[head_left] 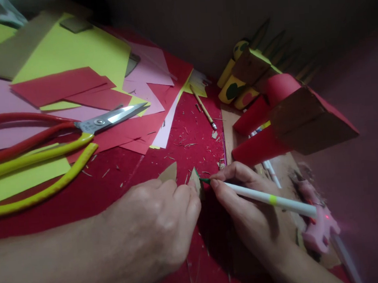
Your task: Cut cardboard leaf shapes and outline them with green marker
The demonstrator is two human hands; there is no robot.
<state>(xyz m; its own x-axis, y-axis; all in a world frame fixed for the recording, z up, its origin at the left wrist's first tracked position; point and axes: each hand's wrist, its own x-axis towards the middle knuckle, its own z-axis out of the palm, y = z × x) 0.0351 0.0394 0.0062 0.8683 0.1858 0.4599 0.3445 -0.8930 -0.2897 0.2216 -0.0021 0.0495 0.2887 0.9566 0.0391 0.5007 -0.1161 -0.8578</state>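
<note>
My left hand (168, 218) is closed on a small pointed cardboard piece (195, 180), whose tip sticks up past the fingers with a green edge. Between thumb and fingers my right hand (247, 197) grips a white marker (277, 202) with a yellow-green band. The marker's green tip meets the edge of the cardboard piece. A second pointed cardboard piece (169, 173) shows just behind my left knuckles; whether the left hand touches it I cannot tell. Both hands are low over the dark red surface (188, 137).
Large scissors (100, 122) with red and yellow handles lie at left on colored paper sheets (82, 50). A pencil (203, 108) lies amid scraps. At right stand red and yellow paper-and-cardboard models (287, 121) with a pink glue gun (321, 231) nearer me.
</note>
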